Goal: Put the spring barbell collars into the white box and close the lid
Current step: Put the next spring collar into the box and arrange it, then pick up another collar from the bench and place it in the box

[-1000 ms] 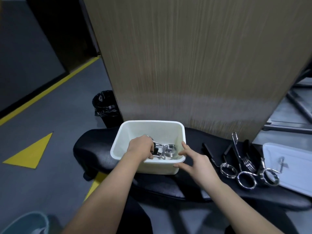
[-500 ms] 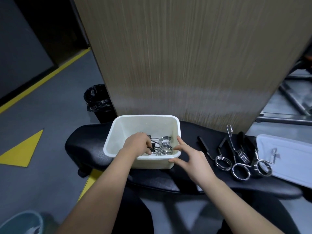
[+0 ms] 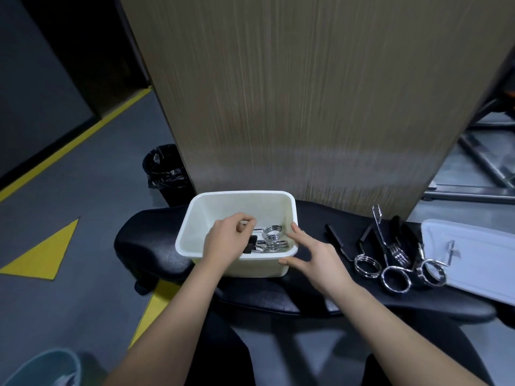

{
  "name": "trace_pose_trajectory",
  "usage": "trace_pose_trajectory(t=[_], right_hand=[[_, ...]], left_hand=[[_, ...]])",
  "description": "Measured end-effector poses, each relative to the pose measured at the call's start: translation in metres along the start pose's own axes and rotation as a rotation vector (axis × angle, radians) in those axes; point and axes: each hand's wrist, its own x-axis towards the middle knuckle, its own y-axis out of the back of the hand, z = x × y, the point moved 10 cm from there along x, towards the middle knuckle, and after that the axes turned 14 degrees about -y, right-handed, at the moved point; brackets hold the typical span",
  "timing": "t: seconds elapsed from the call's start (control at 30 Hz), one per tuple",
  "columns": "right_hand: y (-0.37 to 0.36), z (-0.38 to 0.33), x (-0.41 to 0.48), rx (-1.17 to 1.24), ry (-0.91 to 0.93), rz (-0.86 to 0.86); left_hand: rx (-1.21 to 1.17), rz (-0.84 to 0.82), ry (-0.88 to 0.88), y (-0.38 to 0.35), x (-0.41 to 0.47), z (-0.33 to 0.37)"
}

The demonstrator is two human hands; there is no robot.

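The white box (image 3: 239, 194) stands open on a black padded bench (image 3: 150, 240). Two chrome spring collars (image 3: 274, 236) with black handles lie inside it. My left hand (image 3: 225, 240) hovers in the box just above them, fingers loosely curled and holding nothing. My right hand (image 3: 315, 257) is spread against the box's near right corner, thumb on the front wall. Several more collars (image 3: 395, 280) lie on the bench to the right. The white lid (image 3: 479, 257) rests flat at the bench's right end.
A wood-grain panel (image 3: 306, 107) rises right behind the bench. A black lined bin (image 3: 164, 168) stands on the floor behind the box, and a teal bucket (image 3: 41, 369) sits at the lower left. Metal frame bars cross the far right.
My left hand has let go of the collar in the box and risen a little. The right hand stays at the box's corner. The camera has shifted slightly.
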Motion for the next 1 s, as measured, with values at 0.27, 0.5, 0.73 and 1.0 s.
trace_pose_trajectory(t=[0.27, 0.5, 0.73, 1.0], right_hand=[[0.062, 0.072, -0.017, 0.084, -0.139, 0.337], [0.071, 0.177, -0.019, -0.466, -0.496, 0.209], [0.075, 0.159, 0.000, -0.425, -0.369, 0.242], [0.124, 0.093, -0.019, -0.039, -0.110, 0.485]], left_hand=[[-0.055, -0.006, -0.152, -0.040, -0.023, 0.076], [0.388, -0.170, -0.208, -0.087, -0.020, 0.111], [0.429, -0.215, -0.292, -0.085, -0.023, 0.112], [0.268, -0.223, -0.257, -0.093, -0.017, 0.120]])
